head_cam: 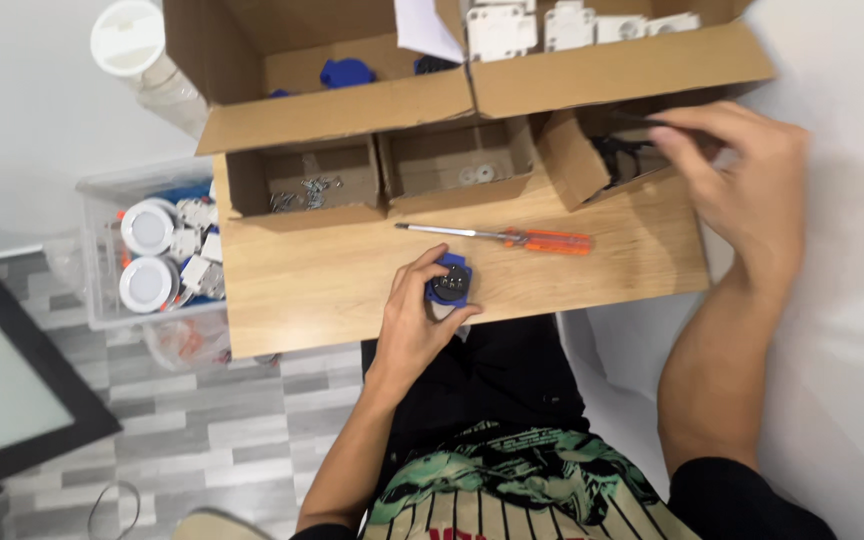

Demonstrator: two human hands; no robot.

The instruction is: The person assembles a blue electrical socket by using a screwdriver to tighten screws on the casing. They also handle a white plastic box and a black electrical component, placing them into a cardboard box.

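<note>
Blue socket part [449, 281] gripped by left hand [417, 320]; right hand [742, 180] pinches black pieces [620, 155] beyond screwdriver [497, 236].

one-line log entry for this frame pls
left hand: holds blue socket part | right hand: reaching into small cardboard box | orange screwdriver: lying on wooden table

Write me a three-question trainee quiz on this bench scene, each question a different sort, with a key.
1. True or false: the left hand holds a small blue part with a dark round centre on the wooden board.
2. Multiple choice: the right hand reaches into which small cardboard box?
A. the one with metal screws
B. the one with white washers
C. the one with black parts
3. Fill in: the orange-handled tool lying between the boxes and the left hand is a ____.

Key: 1 true; 2 C; 3 screwdriver.
</note>
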